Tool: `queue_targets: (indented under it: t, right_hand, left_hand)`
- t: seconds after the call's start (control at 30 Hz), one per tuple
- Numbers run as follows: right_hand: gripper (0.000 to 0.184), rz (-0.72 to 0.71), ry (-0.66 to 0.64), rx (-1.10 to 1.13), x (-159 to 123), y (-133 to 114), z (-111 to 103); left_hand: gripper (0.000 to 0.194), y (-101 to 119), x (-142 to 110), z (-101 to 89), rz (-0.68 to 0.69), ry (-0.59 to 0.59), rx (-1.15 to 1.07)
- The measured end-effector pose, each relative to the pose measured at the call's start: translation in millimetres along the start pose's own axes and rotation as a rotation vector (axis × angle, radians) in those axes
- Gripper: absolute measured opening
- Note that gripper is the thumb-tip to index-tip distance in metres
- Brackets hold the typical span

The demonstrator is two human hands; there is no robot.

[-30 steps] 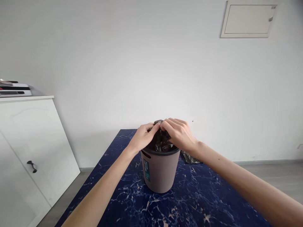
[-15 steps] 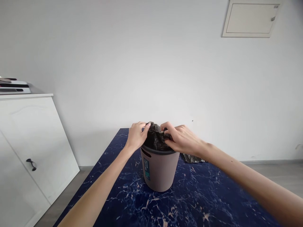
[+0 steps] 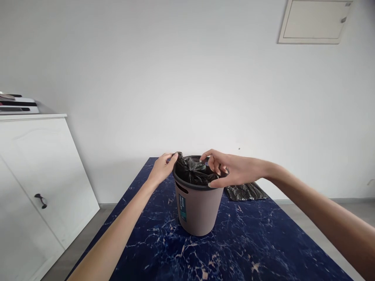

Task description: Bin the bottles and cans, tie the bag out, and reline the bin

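A taupe trash can [image 3: 199, 210] with a dark rim and a teal label stands upright on the blue marbled table [image 3: 164, 249]. Inside its mouth sits a black garbage bag [image 3: 191, 170], gathered into a knot at the middle. My left hand [image 3: 162, 168] pinches one end of the bag between thumb and fingers, at the can's left rim. Over the right rim is my right hand [image 3: 224, 168], its thumb and fingers apart and nothing between them. Part of the bag lies hidden below the rim and behind that hand.
Another black plastic bag [image 3: 246, 192] lies flat on the table, behind the can to the right. A white cabinet [image 3: 43, 164] with items on top [image 3: 19, 105] stands at the left. The white wall [image 3: 140, 86] rises directly behind the table.
My right hand has let go of the bag, opened and moved slightly right. My left hand has drawn its end leftwards, and the knot now shows.
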State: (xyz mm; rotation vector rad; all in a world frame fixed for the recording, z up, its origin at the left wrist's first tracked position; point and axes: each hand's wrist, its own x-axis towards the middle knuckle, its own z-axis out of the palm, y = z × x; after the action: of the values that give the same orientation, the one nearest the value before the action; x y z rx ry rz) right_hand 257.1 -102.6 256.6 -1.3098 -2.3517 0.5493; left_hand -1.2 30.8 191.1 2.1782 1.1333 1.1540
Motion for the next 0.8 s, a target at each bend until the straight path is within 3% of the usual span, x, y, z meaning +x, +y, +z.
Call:
queue_targets:
  t: [0.1,0.17,0.27,0.33,0.47,0.67,0.8]
  right_hand:
    - [0.062,0.059,0.19,0.006,15,-8,1]
    - [0.051,0.123,0.275,-0.139,30,-10,10]
    - [0.046,0.175,0.194,-0.428,55,-8,30]
    - [0.039,0.206,0.117,-0.521,68,-5,42]
    - [0.011,0.22,0.1,-0.534,78,0,54]
    - [0.013,0.209,0.221,-0.493,60,1,42]
    - [0.013,0.182,0.418,-0.445,44,0,29]
  left_hand:
    - [0.054,-6,-6,1.2,-0.007,0.012,-0.084]
    - [0.053,-17,-10,6.1,-0.033,0.1,-0.213]
    - [0.058,-40,-20,19.9,-0.109,0.29,-0.376]
    - [0.06,-57,-28,31.2,-0.156,0.331,-0.38]
    - [0.058,-85,-50,51.3,-0.209,0.281,-0.345]
    - [0.057,-126,-81,67.7,-0.253,0.124,-0.227]
    - [0.054,-151,-93,70.1,-0.25,0.048,-0.129]
